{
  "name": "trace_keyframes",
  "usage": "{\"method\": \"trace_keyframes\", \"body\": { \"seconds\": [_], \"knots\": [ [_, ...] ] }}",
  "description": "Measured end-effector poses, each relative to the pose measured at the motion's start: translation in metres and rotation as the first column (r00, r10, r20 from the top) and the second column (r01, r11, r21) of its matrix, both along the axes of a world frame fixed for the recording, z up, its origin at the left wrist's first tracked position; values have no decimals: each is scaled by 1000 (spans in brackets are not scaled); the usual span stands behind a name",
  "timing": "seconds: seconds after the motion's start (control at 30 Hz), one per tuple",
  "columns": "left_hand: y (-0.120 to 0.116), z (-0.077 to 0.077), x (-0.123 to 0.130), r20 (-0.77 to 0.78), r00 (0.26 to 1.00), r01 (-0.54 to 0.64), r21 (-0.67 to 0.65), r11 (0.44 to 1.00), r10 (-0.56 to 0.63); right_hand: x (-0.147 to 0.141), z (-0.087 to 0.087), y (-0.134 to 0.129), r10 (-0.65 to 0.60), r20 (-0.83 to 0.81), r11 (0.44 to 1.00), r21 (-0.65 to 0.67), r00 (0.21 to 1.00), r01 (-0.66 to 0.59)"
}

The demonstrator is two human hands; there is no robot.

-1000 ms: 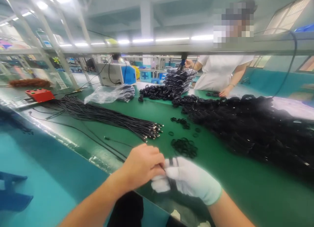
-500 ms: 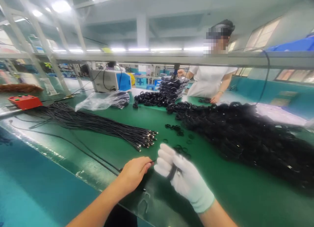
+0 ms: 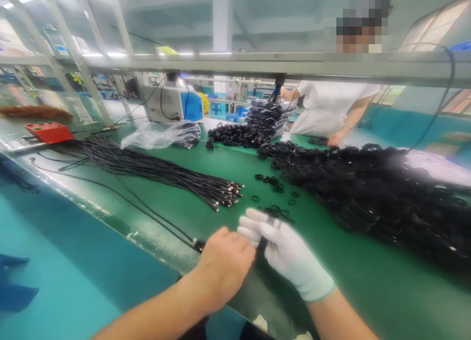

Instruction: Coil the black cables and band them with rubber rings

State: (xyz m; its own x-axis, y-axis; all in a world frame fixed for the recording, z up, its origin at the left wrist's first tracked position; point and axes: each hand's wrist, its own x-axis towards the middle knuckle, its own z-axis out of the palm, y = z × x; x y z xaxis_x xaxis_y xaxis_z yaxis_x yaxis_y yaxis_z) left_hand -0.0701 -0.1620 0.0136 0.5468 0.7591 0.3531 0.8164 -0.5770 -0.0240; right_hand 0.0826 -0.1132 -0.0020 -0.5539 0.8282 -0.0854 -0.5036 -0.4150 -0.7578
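My bare left hand (image 3: 226, 261) is closed, its fingers curled against the fingertips of my right hand. What it grips is mostly hidden. My right hand (image 3: 283, 251), in a white glove, is closed around a black cable (image 3: 262, 245), of which a dark bundled part shows between thumb and palm. Small loose black rings (image 3: 277, 212) lie just beyond the glove. A long bundle of straight black cables (image 3: 154, 168) with metal plug ends stretches over the green tabletop (image 3: 176, 222), left of the hands.
A large heap of black coils (image 3: 349, 193) covers the right side. Behind are a clear plastic bag (image 3: 158, 136), stacked bagged coils (image 3: 267, 119) and a blue-white machine (image 3: 172, 102). A red button box (image 3: 49, 131) sits left. Across the bench, a person in white (image 3: 324, 109) reaches toward coils.
The view has tilted down and shifted left. My left hand has closed in on the gloved fingers; before, it pinched a thin black cable end a little apart from them.
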Motion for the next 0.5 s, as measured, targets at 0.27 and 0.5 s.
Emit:
{"method": "trace_keyframes", "body": {
  "seconds": [0.27, 0.5],
  "knots": [
    [42, 43, -31, -33, 926, 376, -13, 927, -376, -8, -6, -10, 303, -112, 952, 0, 946, -305],
    [50, 34, -29, 94, 890, 455, -144, 879, -446, -10, -21, -14, 462, -121, 875, -99, 879, -473]
  ]
}}
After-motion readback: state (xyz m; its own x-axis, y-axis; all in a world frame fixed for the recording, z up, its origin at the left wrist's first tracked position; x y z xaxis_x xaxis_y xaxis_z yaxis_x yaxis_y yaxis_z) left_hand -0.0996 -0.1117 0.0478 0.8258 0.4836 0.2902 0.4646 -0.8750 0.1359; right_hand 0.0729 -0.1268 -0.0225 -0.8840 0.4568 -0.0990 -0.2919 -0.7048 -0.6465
